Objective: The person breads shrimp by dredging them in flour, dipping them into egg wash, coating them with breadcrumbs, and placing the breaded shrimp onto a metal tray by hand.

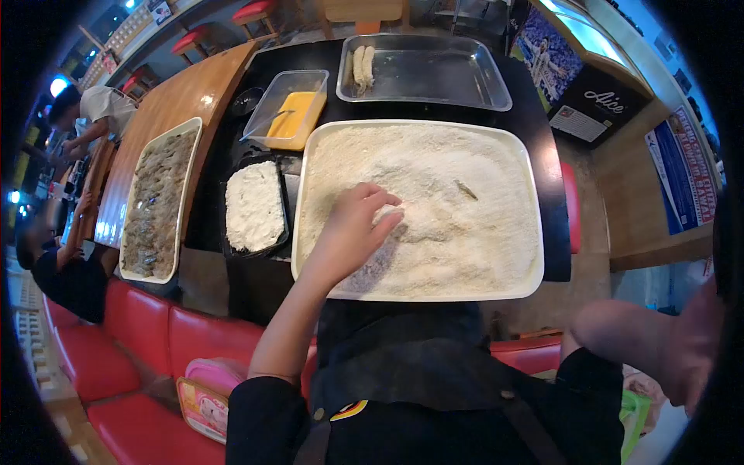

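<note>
Left hand [360, 225] curled, pale crumbs [457, 225] beneath

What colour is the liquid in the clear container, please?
The liquid is yellow-orange, shown in the head view.

Black table [557, 248] carries one large cream-rimmed tray [418, 297] nearest front, one black tub [284, 208], one clear plastic box [288, 79], one metal tray [434, 74] behind.

I count: left hand [358, 232], half-curled at the crumbs [488, 248]; white tray [434, 297] beneath; one tail [466, 191] protruding; leftward, powder [256, 205], yellow liquid [298, 116]; beyond, pan [434, 74] holding breaded pieces [363, 68].
</note>
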